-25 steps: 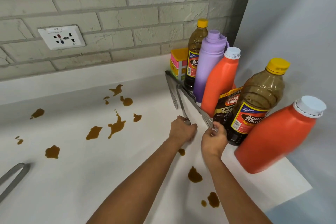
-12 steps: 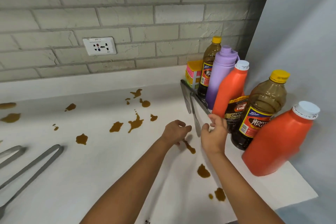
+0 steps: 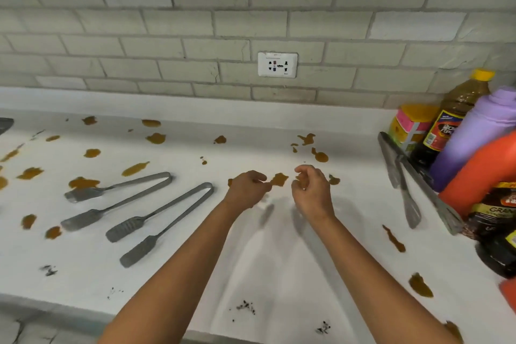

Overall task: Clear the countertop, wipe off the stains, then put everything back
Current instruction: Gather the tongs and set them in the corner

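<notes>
Letting go of the right-side tongs (image 3: 405,190), both hands, left hand (image 3: 247,190) and right hand (image 3: 311,190), now hang empty, fingers loosely curled; two tongs (image 3: 139,204) left of them wait next.

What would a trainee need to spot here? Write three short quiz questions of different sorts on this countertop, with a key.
1. True or false: both hands hold tongs.
2. How many metal tongs lie on the countertop to the left of the hands? A) one B) two C) four
3. Fill in: the purple bottle stands at the ____ end of the counter.

Key
1. False. The left hand and right hand are both empty, fingers loosely curled above the brown stains.
2. B. Two tongs lie there side by side; more utensils lie at the right by the bottles.
3. Right, beside the orange bottle.
</notes>
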